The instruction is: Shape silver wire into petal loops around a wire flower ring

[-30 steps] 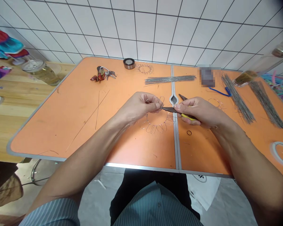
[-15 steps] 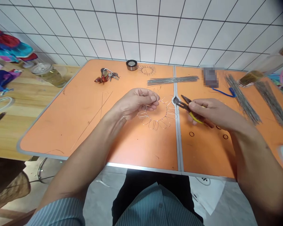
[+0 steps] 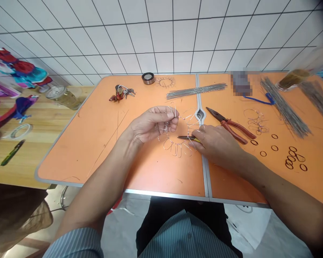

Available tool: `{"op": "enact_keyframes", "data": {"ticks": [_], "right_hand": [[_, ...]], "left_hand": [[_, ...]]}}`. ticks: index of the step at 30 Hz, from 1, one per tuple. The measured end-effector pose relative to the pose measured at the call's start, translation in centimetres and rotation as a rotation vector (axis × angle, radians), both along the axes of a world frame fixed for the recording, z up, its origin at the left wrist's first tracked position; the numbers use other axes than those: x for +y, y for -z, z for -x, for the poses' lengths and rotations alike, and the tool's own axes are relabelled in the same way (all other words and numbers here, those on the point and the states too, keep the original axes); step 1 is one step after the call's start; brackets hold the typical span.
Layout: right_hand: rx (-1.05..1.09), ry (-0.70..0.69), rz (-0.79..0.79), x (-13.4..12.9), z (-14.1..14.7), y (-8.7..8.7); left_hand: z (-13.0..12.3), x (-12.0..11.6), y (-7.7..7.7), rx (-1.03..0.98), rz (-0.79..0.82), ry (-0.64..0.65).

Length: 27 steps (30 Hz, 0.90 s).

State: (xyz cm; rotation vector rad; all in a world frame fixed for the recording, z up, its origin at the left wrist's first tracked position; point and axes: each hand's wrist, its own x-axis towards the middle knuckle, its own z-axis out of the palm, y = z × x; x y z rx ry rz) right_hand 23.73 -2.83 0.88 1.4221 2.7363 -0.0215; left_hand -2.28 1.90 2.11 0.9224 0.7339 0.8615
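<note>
My left hand [image 3: 154,123] pinches the upper left part of a wire ring [image 3: 177,144] with thin loops all around it. The ring hangs just over the orange table [image 3: 150,172]. My right hand [image 3: 218,142] is closed around yellow-handled pliers [image 3: 187,137], whose dark nose points left into the ring's middle. Most of their handles are hidden under my fingers. Beyond my right hand lie red-handled pliers [image 3: 231,126] on the table.
A bundle of straight wires [image 3: 196,91], a tape roll [image 3: 148,78], keys [image 3: 123,92] and another wire ring [image 3: 165,82] lie at the back. To the right are more wire bundles [image 3: 285,107], looped wire pieces [image 3: 258,122] and several small dark rings [image 3: 292,157].
My right hand has moved left and down, bringing the yellow-handled pliers from beside the red-handled pliers to the wire ring. My left hand keeps its pinch. The view has shifted slightly.
</note>
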Motion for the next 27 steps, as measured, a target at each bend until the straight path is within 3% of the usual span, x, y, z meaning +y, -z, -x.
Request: {"op": "enact_keyframes", "data": {"ticks": [7, 16, 21, 27], "right_hand": [[0.116, 0.103, 0.038, -0.3, 0.7, -0.2], [0.513, 0.290, -0.046, 1.5, -2.4, -2.6], [0.674, 0.173, -0.248, 0.9, -2.7, -3.4], [0.641, 0.047, -0.458, 0.2, -2.8, -3.5]], "left_hand": [[-0.1, -0.2, -0.4, -0.058, 0.010, 0.045], [0.1, -0.2, -0.2, -0.047, -0.001, 0.039], [-0.2, -0.4, -0.3, 0.020, -0.024, 0.001], [-0.5, -0.7, -0.4, 0.064, -0.073, -0.009]]}}
